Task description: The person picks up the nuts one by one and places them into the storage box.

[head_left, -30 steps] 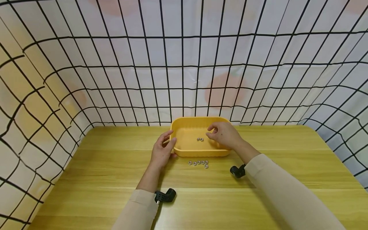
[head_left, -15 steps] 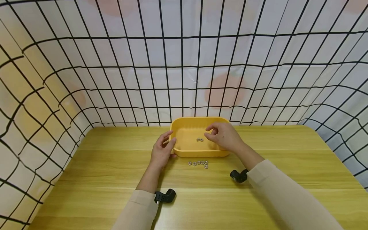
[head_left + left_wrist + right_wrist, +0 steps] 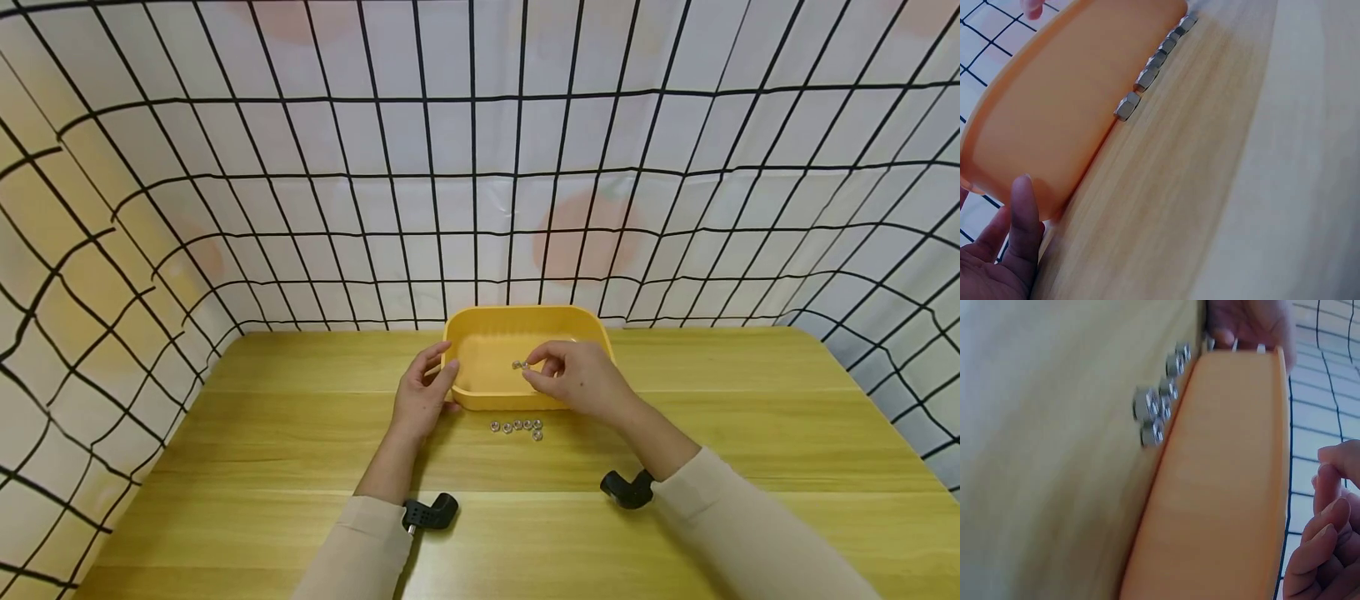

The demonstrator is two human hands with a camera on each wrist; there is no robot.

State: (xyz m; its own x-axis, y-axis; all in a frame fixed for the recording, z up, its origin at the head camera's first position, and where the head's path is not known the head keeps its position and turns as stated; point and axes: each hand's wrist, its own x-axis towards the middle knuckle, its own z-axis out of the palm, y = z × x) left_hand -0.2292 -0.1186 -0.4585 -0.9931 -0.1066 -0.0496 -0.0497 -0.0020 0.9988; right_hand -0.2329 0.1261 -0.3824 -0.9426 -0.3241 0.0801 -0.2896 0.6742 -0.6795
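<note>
A yellow plastic tray stands at the back of the table. My left hand rests against its left end, fingertips at the rim, fingers fairly straight. Over the tray is my right hand, loosely bent, with thumb and index tips close together and nothing visible between them. In the right wrist view the right-hand fingers show above the rim level. Two metal nuts lie inside the tray, one partly covered by the right fingertips. Several more nuts sit on the table along the tray's front wall.
The wooden table extends to both sides and toward me. Behind it rises a white cloth backdrop with a black grid, curving round at left and right. Black wrist cameras are worn near both sleeves.
My right hand has shifted left and toward me over the tray, its fingertips now overlapping the nuts inside. The left hand, tray and nuts stay put.
</note>
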